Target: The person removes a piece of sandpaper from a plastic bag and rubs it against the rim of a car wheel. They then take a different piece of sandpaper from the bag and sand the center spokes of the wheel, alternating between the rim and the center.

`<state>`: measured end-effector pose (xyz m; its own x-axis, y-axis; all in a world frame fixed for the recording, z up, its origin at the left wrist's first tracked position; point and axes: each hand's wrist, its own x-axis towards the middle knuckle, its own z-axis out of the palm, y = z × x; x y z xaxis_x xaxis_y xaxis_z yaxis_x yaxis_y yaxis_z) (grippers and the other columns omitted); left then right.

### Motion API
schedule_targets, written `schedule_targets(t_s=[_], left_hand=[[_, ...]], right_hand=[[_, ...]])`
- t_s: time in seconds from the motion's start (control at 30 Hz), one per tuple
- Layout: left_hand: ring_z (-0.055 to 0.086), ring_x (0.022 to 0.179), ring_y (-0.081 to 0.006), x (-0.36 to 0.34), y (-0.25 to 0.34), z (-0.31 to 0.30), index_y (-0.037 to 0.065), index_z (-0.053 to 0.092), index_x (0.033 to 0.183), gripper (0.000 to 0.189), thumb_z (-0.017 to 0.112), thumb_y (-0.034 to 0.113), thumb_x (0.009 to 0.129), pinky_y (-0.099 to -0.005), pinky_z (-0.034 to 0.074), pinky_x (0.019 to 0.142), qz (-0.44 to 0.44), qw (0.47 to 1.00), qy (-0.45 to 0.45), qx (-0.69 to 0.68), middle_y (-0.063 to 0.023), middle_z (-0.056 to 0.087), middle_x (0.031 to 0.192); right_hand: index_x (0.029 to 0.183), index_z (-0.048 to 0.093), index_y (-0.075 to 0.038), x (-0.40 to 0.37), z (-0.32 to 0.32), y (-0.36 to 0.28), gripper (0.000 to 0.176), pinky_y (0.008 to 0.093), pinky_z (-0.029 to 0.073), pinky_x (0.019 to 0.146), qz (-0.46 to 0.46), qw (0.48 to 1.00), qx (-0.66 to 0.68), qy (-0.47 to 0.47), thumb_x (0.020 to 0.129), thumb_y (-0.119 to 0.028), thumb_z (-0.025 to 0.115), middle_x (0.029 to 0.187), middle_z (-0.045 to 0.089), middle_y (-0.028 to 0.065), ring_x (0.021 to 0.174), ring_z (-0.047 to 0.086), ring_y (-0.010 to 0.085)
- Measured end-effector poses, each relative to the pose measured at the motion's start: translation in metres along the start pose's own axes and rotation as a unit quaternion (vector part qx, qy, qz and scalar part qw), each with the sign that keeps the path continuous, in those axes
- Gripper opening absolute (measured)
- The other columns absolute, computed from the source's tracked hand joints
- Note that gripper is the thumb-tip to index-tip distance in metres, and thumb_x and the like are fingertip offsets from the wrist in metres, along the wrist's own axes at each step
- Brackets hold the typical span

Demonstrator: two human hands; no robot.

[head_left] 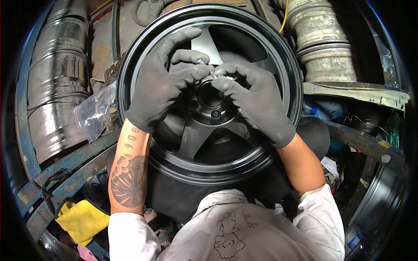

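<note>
A glossy black wheel rim (202, 135) with broad spokes lies face up in front of my body. Over its upper middle, just above the centre bore, both gloved hands meet fingertip to fingertip. My left hand (159, 82), in a dark grey glove, pinches with thumb and finger while its upper fingers stay raised and bent. My right hand (261, 98), gloved alike, has thumb and forefinger closed at the same spot. A tiny pale thing (213, 74) shows between the fingertips, too small to name. Bolt holes around the bore are partly covered by the hands.
Stacked bare metal rims (56, 78) stand at the left, and worn pale rims (326, 48) at the upper right. A clear plastic bag (100, 111) lies left of the wheel. A yellow cloth (82, 219) hangs at the lower left over the blue metal frame (65, 167).
</note>
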<state>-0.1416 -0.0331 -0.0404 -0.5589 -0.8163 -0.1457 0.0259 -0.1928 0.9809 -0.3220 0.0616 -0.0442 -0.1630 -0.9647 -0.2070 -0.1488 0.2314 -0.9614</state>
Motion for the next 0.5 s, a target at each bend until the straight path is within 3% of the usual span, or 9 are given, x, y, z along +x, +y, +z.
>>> schedule_targets(t_s=[0.13,0.2,0.27,0.3,0.33,0.4,0.47,0.5], left_hand=[[0.066,0.089,-0.0084,0.002,0.006,-0.006,-0.004,0.052,0.144,0.062,0.076,-0.001,0.087,-0.0217,0.052,0.085,-0.014,0.999,-0.043,-0.005,-0.0049,0.070,0.098],[0.064,0.086,-0.0072,0.001,0.006,-0.012,-0.003,0.056,0.138,0.054,0.076,0.000,0.087,-0.0211,0.052,0.080,0.006,0.998,-0.063,-0.019,-0.0040,0.070,0.097],[0.063,0.084,-0.0066,0.005,0.004,-0.017,-0.001,0.059,0.131,0.048,0.077,-0.002,0.087,-0.0203,0.052,0.075,0.024,0.997,-0.068,-0.017,-0.0033,0.069,0.095],[0.066,0.090,-0.0091,0.005,0.000,-0.021,0.001,0.060,0.136,0.046,0.076,0.009,0.093,-0.0229,0.054,0.083,0.058,0.995,-0.086,0.014,-0.0056,0.071,0.104],[0.067,0.093,-0.0127,0.007,0.003,-0.025,0.001,0.061,0.135,0.046,0.075,0.007,0.092,-0.0241,0.055,0.083,0.018,0.991,-0.118,-0.066,-0.0047,0.071,0.103],[0.067,0.098,-0.0143,0.010,0.012,-0.029,0.000,0.056,0.139,0.054,0.076,0.002,0.089,-0.0241,0.055,0.085,-0.026,0.981,-0.152,-0.118,-0.0036,0.070,0.106],[0.064,0.102,-0.0114,0.011,0.022,-0.028,-0.001,0.047,0.148,0.069,0.079,-0.001,0.086,-0.0224,0.053,0.088,-0.047,0.982,-0.163,-0.078,-0.0039,0.067,0.114],[0.063,0.105,-0.0105,0.010,0.027,-0.029,-0.001,0.044,0.151,0.074,0.079,-0.002,0.086,-0.0221,0.053,0.089,-0.061,0.981,-0.174,-0.066,-0.0045,0.065,0.119]], right_hand=[[0.100,0.075,0.000,-0.001,0.002,0.004,0.018,0.0241,0.051,0.064,-0.061,0.998,-0.004,0.025,0.096,-0.018,0.074,0.081,0.069,0.0041,0.071,0.065,0.0071],[0.101,0.074,0.000,-0.002,0.007,0.005,0.017,0.0231,0.049,0.065,-0.091,0.995,-0.014,0.028,0.096,-0.016,0.074,0.082,0.067,0.0012,0.070,0.061,0.0062],[0.105,0.073,0.001,-0.004,0.009,0.003,0.016,0.0212,0.047,0.068,-0.100,0.995,0.028,0.002,0.098,-0.014,0.072,0.090,0.066,0.0000,0.074,0.057,0.0035],[0.107,0.073,0.001,-0.003,0.010,0.004,0.016,0.0205,0.047,0.069,-0.115,0.992,0.050,-0.007,0.099,-0.012,0.071,0.093,0.066,-0.0005,0.075,0.056,0.0026],[0.114,0.072,0.001,-0.006,0.012,0.003,0.017,0.0194,0.046,0.069,-0.072,0.989,0.132,-0.019,0.099,-0.007,0.069,0.098,0.066,-0.0014,0.078,0.055,0.0016],[0.120,0.071,0.001,-0.009,0.010,0.001,0.023,0.0185,0.046,0.069,-0.045,0.988,0.147,-0.030,0.098,-0.004,0.068,0.099,0.066,-0.0021,0.077,0.055,0.0014],[0.124,0.072,-0.001,-0.016,0.008,-0.002,0.028,0.0181,0.046,0.070,-0.007,0.991,0.130,-0.038,0.097,-0.002,0.068,0.099,0.068,0.0001,0.077,0.055,0.0019],[0.123,0.073,-0.002,-0.020,0.007,-0.001,0.027,0.0186,0.046,0.070,-0.032,0.993,0.098,-0.055,0.097,-0.004,0.069,0.098,0.069,0.0005,0.077,0.056,0.0026]])
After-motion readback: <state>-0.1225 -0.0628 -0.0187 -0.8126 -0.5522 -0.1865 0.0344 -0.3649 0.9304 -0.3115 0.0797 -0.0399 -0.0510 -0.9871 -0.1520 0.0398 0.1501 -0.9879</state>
